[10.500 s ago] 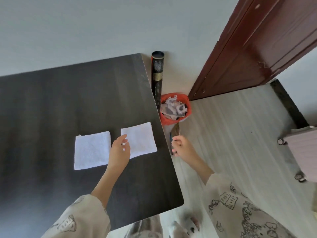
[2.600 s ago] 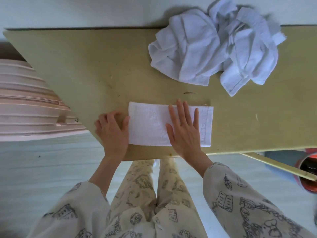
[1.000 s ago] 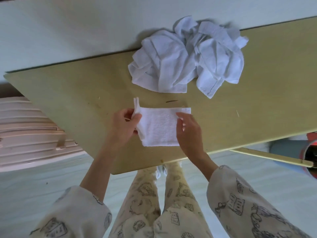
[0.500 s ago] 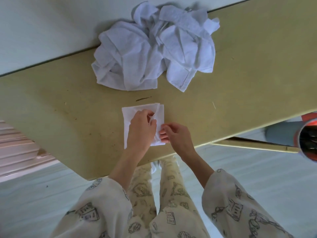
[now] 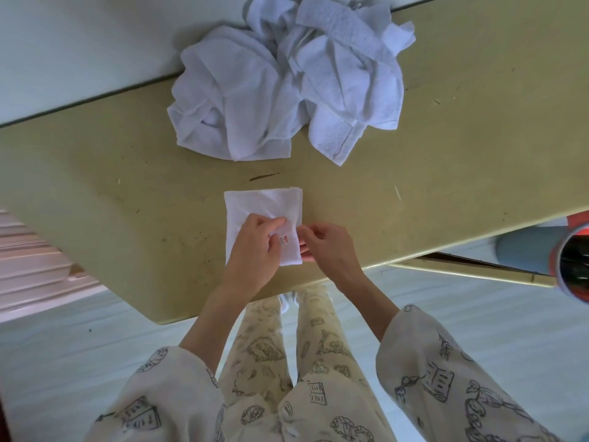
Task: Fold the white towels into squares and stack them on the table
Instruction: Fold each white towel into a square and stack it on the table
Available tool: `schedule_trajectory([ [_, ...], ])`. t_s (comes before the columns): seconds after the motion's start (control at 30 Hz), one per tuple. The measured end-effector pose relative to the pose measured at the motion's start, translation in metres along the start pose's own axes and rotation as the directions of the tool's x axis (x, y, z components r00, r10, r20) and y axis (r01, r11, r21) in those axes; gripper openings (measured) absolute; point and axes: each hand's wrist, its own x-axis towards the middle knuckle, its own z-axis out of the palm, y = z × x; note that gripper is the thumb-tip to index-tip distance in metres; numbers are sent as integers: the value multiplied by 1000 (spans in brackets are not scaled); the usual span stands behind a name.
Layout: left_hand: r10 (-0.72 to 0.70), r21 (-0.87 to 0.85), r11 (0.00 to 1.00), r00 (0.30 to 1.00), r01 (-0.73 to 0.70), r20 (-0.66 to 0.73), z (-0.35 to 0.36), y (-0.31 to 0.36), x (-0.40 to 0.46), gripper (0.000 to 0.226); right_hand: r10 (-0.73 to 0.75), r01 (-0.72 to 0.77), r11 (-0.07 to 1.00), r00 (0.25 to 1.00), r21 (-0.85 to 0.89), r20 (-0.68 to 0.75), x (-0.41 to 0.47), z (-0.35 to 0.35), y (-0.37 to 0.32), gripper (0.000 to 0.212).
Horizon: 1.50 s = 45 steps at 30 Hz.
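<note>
A white towel (image 5: 263, 205), folded into a small square, lies on the yellowish table (image 5: 127, 186) near its front edge. My left hand (image 5: 258, 247) rests on the square's near half, thumb and fingers pinching the cloth beside a small red label. My right hand (image 5: 325, 244) pinches the square's right edge, fingertips tucked under it. Behind the square, against the wall, sits a crumpled heap of several unfolded white towels (image 5: 287, 78).
The table's front edge runs diagonally just below my hands. A pink ribbed case (image 5: 35, 263) stands on the floor at left. At the right edge is a red bin (image 5: 573, 260), with a yellow bar (image 5: 462, 272) under the table.
The left hand shifted off the top layer, uncovering a small red label; the towel now lies flatter as a square. Both hands still pinch it. The camera has moved closer.
</note>
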Motion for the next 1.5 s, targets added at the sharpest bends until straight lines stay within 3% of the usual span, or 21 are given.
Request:
schedule_trajectory([
  [0.17,119,175,978,992,-110,-41,-3,-20,-11,38,11,-7,995,999,-103,35,-7,-3,-6,8],
  [0.33,215,277,937,976,-214,27,0,-31,-16,44,14,-3,974,999,-226,47,-10,0,-5,15],
  [0.67,354,327,883,935,-338,11,7,-38,-16,41,-15,4,947,999,-320,-32,-12,5,-1,10],
  [0.73,391,298,882,919,-364,-35,4,-41,-16,38,-16,4,942,999,-335,-31,-11,6,0,10],
  [0.87,373,272,909,906,-316,-197,-7,-52,-18,32,-29,0,943,996,-332,-82,-11,8,-2,32],
  [0.93,351,274,918,911,-288,-219,-9,-59,-19,34,-52,12,952,991,-304,-123,-8,10,-7,30],
  [1.13,413,373,866,897,-333,-158,-6,-70,-19,37,-63,16,962,984,-273,-166,1,15,-14,18],
  [1.5,409,491,799,912,-347,-20,-6,-76,-14,43,-84,23,954,977,-299,-194,3,17,-10,17],
])
